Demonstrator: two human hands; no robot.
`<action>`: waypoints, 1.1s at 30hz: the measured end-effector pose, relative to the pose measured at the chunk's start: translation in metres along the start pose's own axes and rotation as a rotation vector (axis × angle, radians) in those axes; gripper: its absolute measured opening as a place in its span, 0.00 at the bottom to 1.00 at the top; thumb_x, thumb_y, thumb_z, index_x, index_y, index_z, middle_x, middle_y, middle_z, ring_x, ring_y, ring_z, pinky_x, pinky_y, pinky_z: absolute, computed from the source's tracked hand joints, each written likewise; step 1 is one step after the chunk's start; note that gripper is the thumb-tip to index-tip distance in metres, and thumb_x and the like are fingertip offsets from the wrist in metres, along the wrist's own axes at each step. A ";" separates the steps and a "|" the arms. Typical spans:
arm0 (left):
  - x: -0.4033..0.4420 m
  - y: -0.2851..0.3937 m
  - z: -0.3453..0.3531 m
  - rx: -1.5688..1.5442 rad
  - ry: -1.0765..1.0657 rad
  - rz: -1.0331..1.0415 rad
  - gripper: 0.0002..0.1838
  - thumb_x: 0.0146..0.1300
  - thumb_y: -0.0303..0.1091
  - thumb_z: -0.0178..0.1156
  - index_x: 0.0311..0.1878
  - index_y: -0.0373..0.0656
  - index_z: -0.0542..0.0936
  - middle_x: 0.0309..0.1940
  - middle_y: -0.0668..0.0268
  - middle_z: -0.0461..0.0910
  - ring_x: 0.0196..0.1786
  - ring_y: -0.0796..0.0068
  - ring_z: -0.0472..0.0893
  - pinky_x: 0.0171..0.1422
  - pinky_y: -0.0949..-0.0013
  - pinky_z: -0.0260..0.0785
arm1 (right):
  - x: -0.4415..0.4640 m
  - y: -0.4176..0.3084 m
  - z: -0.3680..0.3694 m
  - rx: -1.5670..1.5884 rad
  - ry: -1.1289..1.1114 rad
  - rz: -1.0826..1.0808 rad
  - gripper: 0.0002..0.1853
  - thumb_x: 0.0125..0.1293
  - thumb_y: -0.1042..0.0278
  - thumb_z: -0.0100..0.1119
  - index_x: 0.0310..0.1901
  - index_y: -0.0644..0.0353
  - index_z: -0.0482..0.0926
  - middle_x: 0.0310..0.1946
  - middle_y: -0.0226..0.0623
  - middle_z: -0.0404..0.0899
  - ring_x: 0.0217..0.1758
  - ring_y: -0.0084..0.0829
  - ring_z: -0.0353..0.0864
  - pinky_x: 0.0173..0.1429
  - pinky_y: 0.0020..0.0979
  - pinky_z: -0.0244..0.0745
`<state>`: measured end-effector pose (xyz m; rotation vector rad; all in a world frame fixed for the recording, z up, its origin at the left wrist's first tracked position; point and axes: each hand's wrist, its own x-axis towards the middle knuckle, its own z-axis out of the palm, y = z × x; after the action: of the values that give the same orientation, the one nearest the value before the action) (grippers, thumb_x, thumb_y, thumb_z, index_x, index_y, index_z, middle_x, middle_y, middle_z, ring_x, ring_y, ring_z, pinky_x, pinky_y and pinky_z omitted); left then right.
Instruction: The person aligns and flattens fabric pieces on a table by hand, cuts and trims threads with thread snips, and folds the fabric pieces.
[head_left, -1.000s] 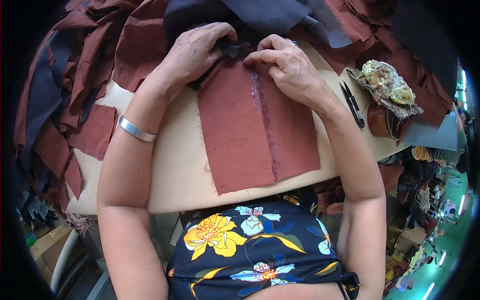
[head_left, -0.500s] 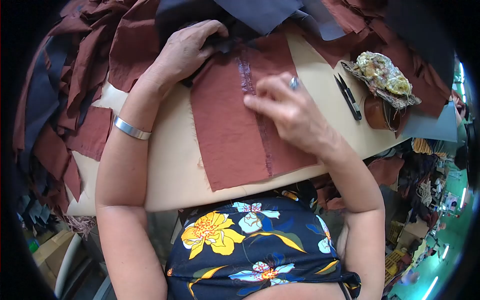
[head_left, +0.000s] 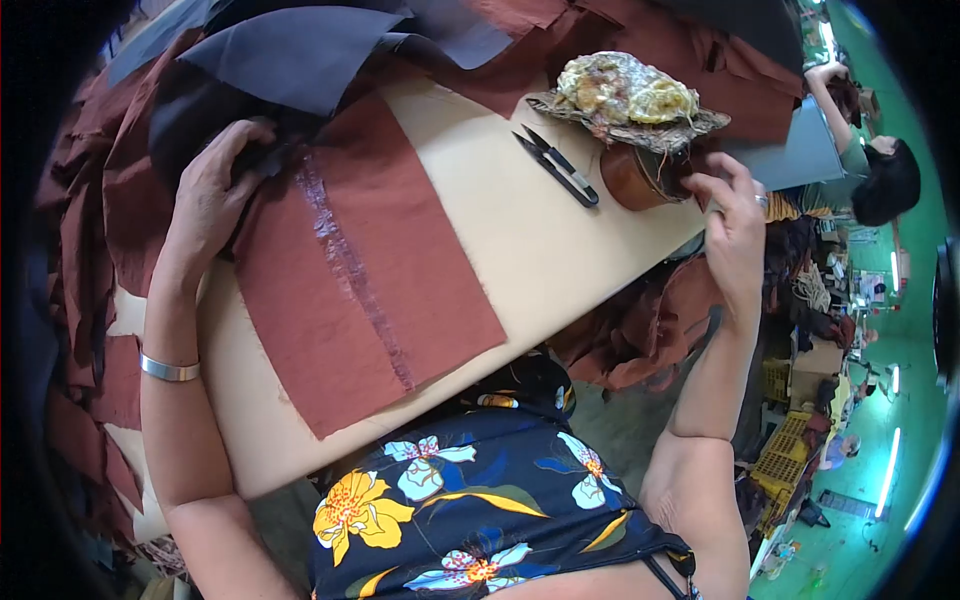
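Observation:
A rust-red cloth panel lies on the pale board, with a shiny, wet-looking strip running down it. My left hand is at the panel's upper left corner, its fingers curled on dark cloth; the fingertips are partly hidden. At the right, my right hand is beside a brown pot, fingers bent and apart with nothing visible in them. A yellowish, crusted lump rests on a frayed flat piece over the pot. Black thread snips lie left of the pot.
Piles of rust-red cloth pieces and dark cloth cover the board's left and far side. More red cloth hangs below its right edge. Another person is at the far right, near yellow crates.
My right hand has left the strip on the red panel and moved right to the pot. My left hand stays at the panel's corner. The view has turned toward the right.

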<state>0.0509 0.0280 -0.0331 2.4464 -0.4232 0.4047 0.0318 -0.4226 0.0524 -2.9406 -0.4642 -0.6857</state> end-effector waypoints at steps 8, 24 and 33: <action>0.000 -0.007 0.002 0.076 0.009 0.072 0.14 0.58 0.27 0.61 0.47 0.36 0.74 0.45 0.58 0.77 0.49 0.63 0.78 0.56 0.68 0.67 | 0.000 -0.011 -0.003 -0.075 0.013 -0.129 0.11 0.44 0.85 0.48 0.27 0.63 0.79 0.52 0.37 0.75 0.56 0.41 0.69 0.59 0.38 0.64; 0.000 -0.008 0.007 0.136 0.051 0.086 0.14 0.55 0.26 0.60 0.45 0.41 0.74 0.42 0.60 0.78 0.48 0.58 0.78 0.53 0.64 0.69 | 0.004 -0.181 0.088 0.790 -0.393 -0.588 0.19 0.50 0.80 0.52 0.43 0.53 0.84 0.35 0.31 0.73 0.36 0.32 0.68 0.46 0.32 0.59; 0.001 -0.001 -0.001 0.112 0.014 0.093 0.14 0.49 0.22 0.60 0.42 0.39 0.75 0.39 0.56 0.78 0.46 0.56 0.78 0.52 0.62 0.71 | -0.039 -0.160 0.059 0.813 -0.404 -0.888 0.10 0.51 0.73 0.58 0.36 0.52 0.83 0.35 0.25 0.75 0.39 0.25 0.71 0.49 0.32 0.58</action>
<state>0.0520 0.0295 -0.0321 2.5370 -0.5232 0.4970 -0.0267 -0.2718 -0.0155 -1.9783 -1.6490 0.1095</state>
